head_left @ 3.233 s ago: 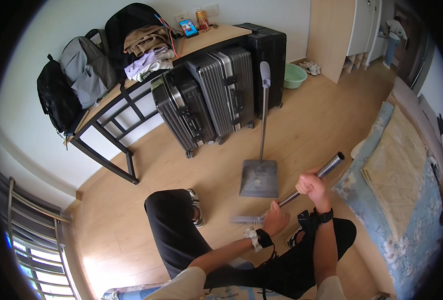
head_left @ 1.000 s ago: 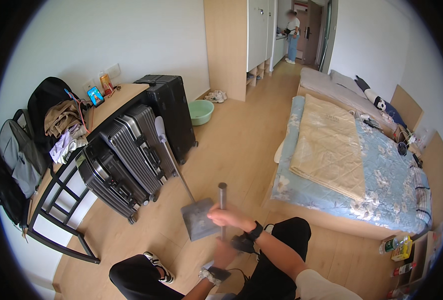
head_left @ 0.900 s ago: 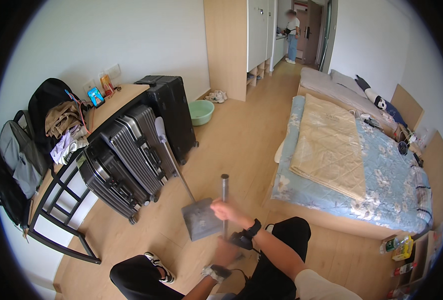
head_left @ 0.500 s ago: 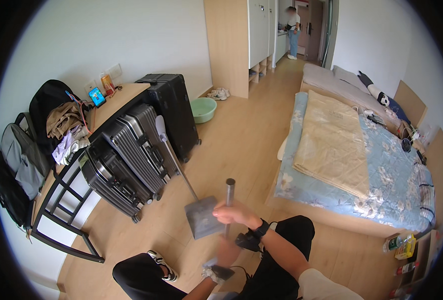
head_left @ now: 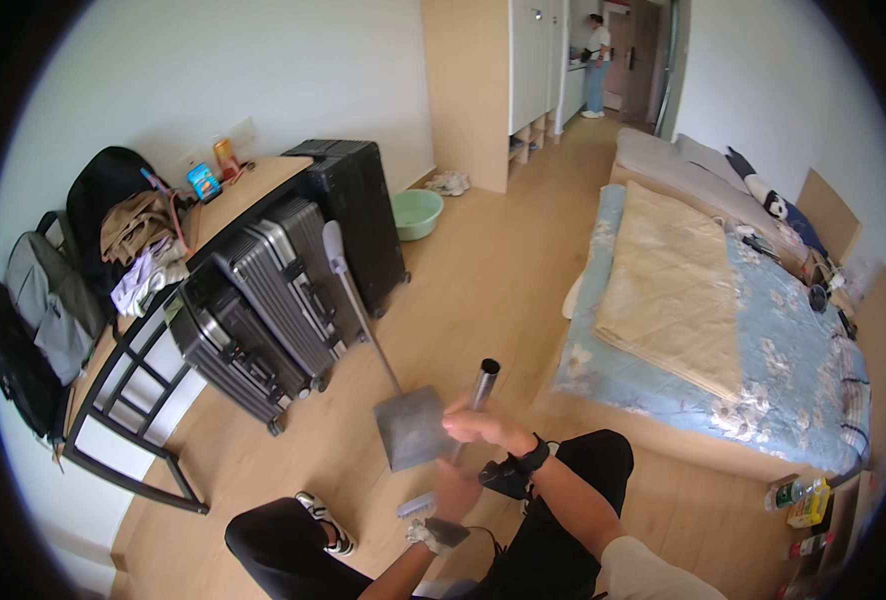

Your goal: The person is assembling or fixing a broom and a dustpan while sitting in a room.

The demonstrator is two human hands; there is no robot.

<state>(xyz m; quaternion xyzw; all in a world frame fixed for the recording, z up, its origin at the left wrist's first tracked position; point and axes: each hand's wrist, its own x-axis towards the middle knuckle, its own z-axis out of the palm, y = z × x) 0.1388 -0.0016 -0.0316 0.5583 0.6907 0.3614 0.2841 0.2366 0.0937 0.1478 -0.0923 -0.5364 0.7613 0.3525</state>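
A broom's silver tubular handle (head_left: pixel 486 378) rises at a tilt in front of me, its hollow upper end leaning right. My right hand (head_left: pixel 481 422) is wrapped round the handle below that end. Lower on the same handle my left hand (head_left: pixel 455 490) is closed, somewhat blurred. Beside the left hand, low over the floor, a grey broom head (head_left: pixel 416 505) partly shows; its join to the handle is hidden. Just ahead, a grey dustpan (head_left: pixel 410 428) rests on the floor, its long stick leaning up toward the suitcases. Both wrists wear bands with dark devices.
Black and grey suitcases (head_left: pixel 281 290) stand along a desk (head_left: pixel 253 185) at the left, near backpacks (head_left: pixel 53 300). A green basin (head_left: pixel 417 216) sits behind them. A bed (head_left: pixel 663 425) with a folded beige mat fills the right. Another person (head_left: pixel 597 65) stands far off by the doorway.
The handle's top has swung right and its open end now faces me more. My right hand has shifted slightly right; my left has risen a little. The camera view has shifted slightly.
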